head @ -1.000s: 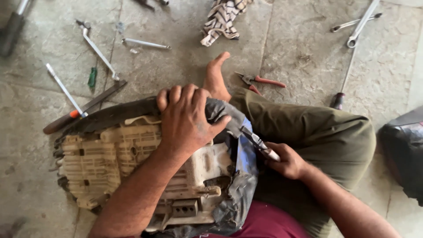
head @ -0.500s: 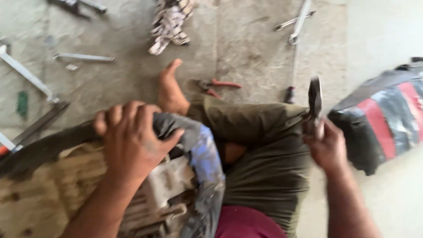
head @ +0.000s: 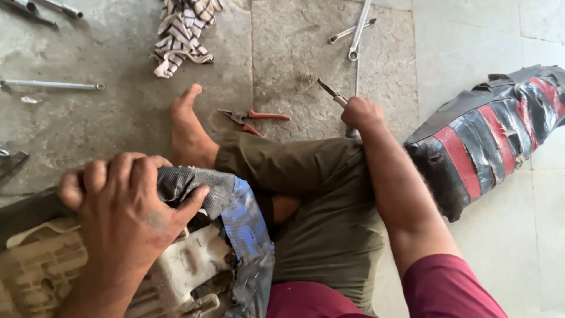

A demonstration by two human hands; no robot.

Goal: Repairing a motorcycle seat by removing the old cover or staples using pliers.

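— Are any packages, labels, signs or screens showing here?
— No, none are showing anywhere on the floor or among the things lying about; nothing of that kind is appearing in this view.

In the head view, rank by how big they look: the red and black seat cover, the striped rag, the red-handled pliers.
1. Seat cover
2. Striped rag, cut off at the top edge
3. Pliers

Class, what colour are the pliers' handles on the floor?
Red handles on the pliers, clearest in the head view.
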